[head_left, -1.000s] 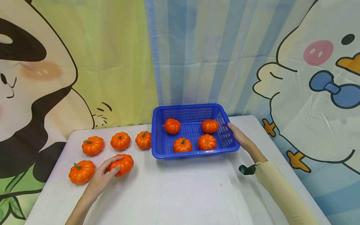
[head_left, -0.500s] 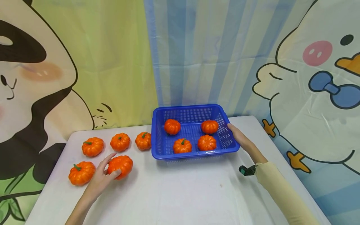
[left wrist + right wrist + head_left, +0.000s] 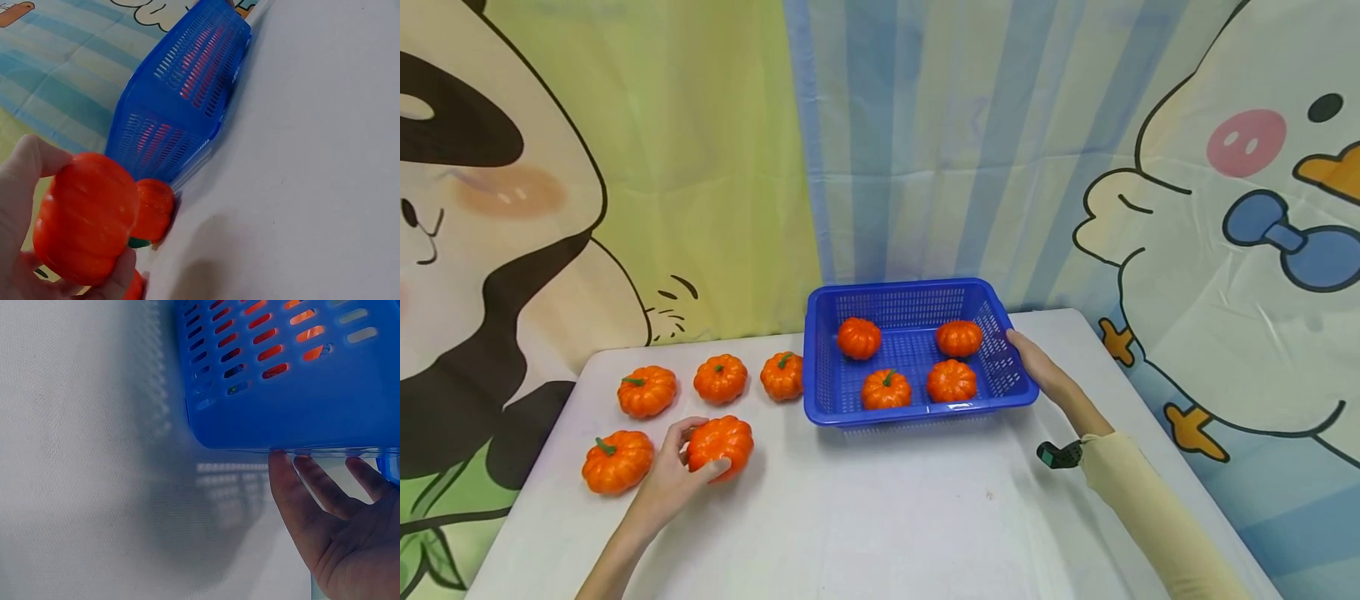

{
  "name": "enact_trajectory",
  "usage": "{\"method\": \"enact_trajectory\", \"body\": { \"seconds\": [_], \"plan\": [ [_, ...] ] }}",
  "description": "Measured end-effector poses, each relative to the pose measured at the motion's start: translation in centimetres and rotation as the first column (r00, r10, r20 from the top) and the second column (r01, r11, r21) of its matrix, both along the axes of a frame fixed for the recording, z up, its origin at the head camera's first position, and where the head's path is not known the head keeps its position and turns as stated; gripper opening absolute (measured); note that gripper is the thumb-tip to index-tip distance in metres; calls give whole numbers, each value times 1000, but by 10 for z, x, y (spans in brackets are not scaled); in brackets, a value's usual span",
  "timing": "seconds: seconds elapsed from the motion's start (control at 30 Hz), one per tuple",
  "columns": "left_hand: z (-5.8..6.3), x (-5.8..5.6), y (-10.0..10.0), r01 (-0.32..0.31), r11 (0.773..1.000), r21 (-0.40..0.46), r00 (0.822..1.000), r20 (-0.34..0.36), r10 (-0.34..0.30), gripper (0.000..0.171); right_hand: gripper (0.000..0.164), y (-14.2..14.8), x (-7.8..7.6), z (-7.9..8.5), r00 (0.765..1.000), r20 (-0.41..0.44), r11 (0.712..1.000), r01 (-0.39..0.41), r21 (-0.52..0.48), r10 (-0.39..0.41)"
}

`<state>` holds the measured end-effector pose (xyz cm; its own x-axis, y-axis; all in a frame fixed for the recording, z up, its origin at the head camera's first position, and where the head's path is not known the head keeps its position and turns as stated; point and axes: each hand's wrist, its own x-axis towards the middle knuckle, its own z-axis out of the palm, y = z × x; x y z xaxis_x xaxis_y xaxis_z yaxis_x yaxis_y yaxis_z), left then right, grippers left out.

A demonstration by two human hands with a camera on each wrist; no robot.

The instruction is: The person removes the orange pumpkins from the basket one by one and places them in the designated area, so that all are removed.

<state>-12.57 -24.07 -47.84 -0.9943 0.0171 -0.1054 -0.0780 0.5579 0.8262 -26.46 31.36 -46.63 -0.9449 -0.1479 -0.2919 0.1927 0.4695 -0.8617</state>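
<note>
My left hand holds an orange toy pumpkin between thumb and fingers at the left of the table. The left wrist view shows this pumpkin raised off the cloth, its shadow to the right. A blue slotted basket stands at the back with several orange pumpkins inside. My right hand is against the basket's right side. In the right wrist view, the fingertips of this hand touch the basket's wall, with the fingers fairly straight; the thumb is hidden there.
Beside the basket sits one pumpkin, and another pumpkin lies further left. Two more, a back pumpkin and a front pumpkin, are at the table's left end. A cartoon-print curtain hangs behind the white table.
The pumpkin in my left hand has shifted slightly left and turned; the fingers loosened from its top, then closed around its back and side. The right hand and basket stay in place.
</note>
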Motion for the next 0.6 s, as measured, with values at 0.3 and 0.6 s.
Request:
{"method": "enact_trajectory", "body": {
  "seconds": [0.3, 0.6],
  "plan": [
    [-2, 1, -2, 47, 990, -129, 998, -45, -53, 80, 75, 0, -1, 0, 1000, 7, 1000, 3, 0, -3],
    [-4, 2, -1, 23, 996, -80, 1000, 9, -23, 81, 75, -2, 2, 2, 1000, 13, 1000, 0, -3, 0]
  ]
}}
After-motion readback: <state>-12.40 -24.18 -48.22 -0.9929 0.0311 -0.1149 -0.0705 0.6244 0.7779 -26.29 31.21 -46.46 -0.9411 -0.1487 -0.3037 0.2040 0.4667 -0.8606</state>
